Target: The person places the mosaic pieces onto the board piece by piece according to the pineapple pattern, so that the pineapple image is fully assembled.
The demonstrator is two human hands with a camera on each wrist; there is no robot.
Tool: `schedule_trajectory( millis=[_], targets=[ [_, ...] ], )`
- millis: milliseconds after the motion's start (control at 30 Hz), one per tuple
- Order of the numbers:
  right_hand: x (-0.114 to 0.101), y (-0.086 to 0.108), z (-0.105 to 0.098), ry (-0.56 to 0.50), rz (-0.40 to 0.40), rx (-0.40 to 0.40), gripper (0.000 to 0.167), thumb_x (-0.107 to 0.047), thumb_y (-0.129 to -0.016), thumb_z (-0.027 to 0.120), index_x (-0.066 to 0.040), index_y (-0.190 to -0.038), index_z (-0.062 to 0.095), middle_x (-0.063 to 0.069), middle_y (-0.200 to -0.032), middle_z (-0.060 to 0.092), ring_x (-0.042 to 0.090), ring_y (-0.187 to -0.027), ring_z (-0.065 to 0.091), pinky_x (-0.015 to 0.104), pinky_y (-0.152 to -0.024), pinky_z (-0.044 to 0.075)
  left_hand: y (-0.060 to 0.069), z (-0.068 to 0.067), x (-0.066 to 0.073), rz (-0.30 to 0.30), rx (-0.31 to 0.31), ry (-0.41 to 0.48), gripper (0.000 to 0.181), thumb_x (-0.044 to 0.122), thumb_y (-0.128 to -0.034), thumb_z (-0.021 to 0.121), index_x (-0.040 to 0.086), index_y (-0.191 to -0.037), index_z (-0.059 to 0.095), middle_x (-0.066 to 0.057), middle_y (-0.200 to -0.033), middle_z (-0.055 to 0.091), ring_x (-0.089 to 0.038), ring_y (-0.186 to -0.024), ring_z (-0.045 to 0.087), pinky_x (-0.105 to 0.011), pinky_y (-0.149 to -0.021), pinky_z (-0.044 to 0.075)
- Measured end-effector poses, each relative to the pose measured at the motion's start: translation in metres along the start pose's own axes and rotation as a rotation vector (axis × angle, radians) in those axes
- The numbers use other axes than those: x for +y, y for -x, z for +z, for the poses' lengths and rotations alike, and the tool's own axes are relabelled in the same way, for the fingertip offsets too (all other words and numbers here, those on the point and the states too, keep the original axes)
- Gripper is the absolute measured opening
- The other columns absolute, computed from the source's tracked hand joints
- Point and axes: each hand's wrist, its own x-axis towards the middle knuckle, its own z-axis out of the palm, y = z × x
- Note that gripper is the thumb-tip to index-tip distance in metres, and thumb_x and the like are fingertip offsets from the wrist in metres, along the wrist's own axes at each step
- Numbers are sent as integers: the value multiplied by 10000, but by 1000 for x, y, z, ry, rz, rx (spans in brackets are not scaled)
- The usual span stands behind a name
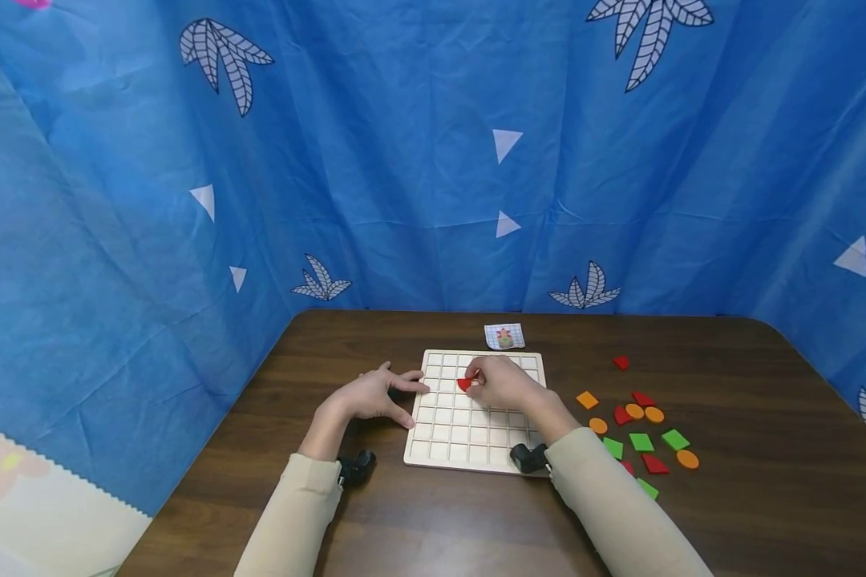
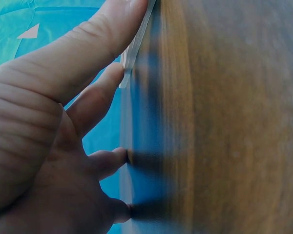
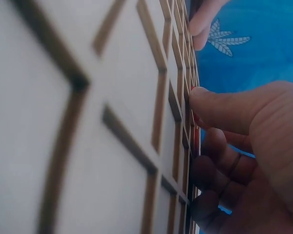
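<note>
A pale wooden grid board (image 1: 459,434) lies on the table. My left hand (image 1: 371,394) is spread at its left edge, thumb and a finger touching the rim; in the left wrist view the thumb and index finger of that hand (image 2: 53,126) meet the board's edge (image 2: 135,51), other fingertips on the table. Over the board's upper middle, my right hand (image 1: 503,383) pinches a red piece (image 1: 464,384) at the grid. The right wrist view shows my right hand (image 3: 263,131) with curled fingers close to the grid (image 3: 122,78), the red piece mostly hidden by the thumb.
Right of the board lie several loose pieces: a green one (image 1: 641,441), an orange round one (image 1: 687,459), an orange square (image 1: 587,400) and a red one (image 1: 621,363). Behind the board is a small printed card (image 1: 504,336). A blue curtain (image 1: 433,160) hangs behind the table (image 1: 404,513).
</note>
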Motion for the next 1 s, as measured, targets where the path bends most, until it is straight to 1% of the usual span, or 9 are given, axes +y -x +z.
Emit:
schedule_trajectory(
  millis=[233, 467, 600, 700, 833, 1000],
  targets=[
    [0, 3, -1, 8, -23, -4, 183, -126, -889, 768, -85, -1066, 741, -7, -780, 628, 147, -715, 530, 301, -682, 432, 1, 1, 0, 10, -5, 1, 610, 385, -759, 907, 446, -1324, 685, 97, -1614, 448, -414, -1609, 23, -769, -1194, 113],
    [8, 15, -10, -23, -43, 3, 206, -107, -893, 754, -68, -1094, 738, 1, -695, 547, 140, -663, 470, 297, -659, 393, -1, -1, 0, 18, -1, -8, 619, 390, -761, 905, 438, -1335, 679, 103, -1619, 437, -412, -1610, 18, -765, -1197, 113],
    [13, 23, -17, -34, -17, -7, 207, -104, -907, 744, -72, -1111, 740, 4, -712, 553, 147, -674, 482, 297, -650, 401, 0, -2, 0, 16, -3, -2, 625, 385, -756, 910, 434, -1335, 681, 110, -1620, 432, -396, -1613, 9, -753, -1207, 99],
    [16, 29, -22, -26, 6, -12, 210, -112, -914, 749, -68, -1119, 736, 9, -730, 553, 151, -693, 493, 297, -648, 405, 1, -1, -1, 7, 0, 5, 624, 379, -750, 915, 435, -1327, 686, 107, -1619, 435, -397, -1613, 12, -753, -1205, 114],
    [22, 37, -31, -17, 13, -1, 227, -115, -924, 749, -54, -1142, 732, 21, -748, 558, 159, -704, 499, 298, -639, 410, 2, -1, -1, 1, 9, 14, 622, 373, -747, 918, 434, -1322, 690, 111, -1616, 439, -395, -1613, 12, -753, -1202, 131],
    [34, 52, -46, -16, 21, -3, 234, -114, -930, 750, -56, -1156, 731, 32, -790, 560, 169, -721, 503, 287, -605, 414, 1, -1, 0, 6, 4, 10, 618, 372, -750, 915, 439, -1321, 689, 117, -1616, 436, -388, -1615, 9, -752, -1205, 114]
  ],
)
